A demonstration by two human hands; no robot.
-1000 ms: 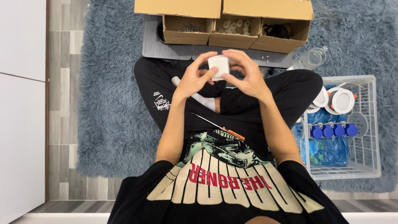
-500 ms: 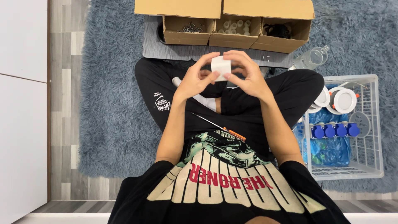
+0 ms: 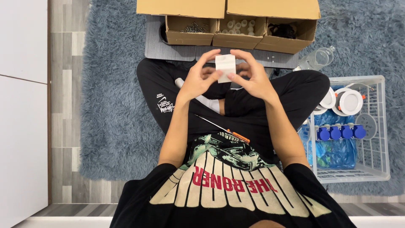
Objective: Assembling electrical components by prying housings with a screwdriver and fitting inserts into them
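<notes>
Fingers: our left hand (image 3: 201, 79) and right hand (image 3: 252, 80) pinch a small white block (image 3: 225, 66) between fingertips, raised over our crossed legs.
Lap: we see an orange-handled screwdriver (image 3: 223, 131) lying on our thigh, untouched by either hand.
Progress: we judge the block still being worked by hand; the tool is not yet in use.
Right side: our white wire basket (image 3: 382, 126) holds blue parts and round white fittings.
Far: three open cardboard boxes (image 3: 238, 33) hold screws and small pieces.
</notes>
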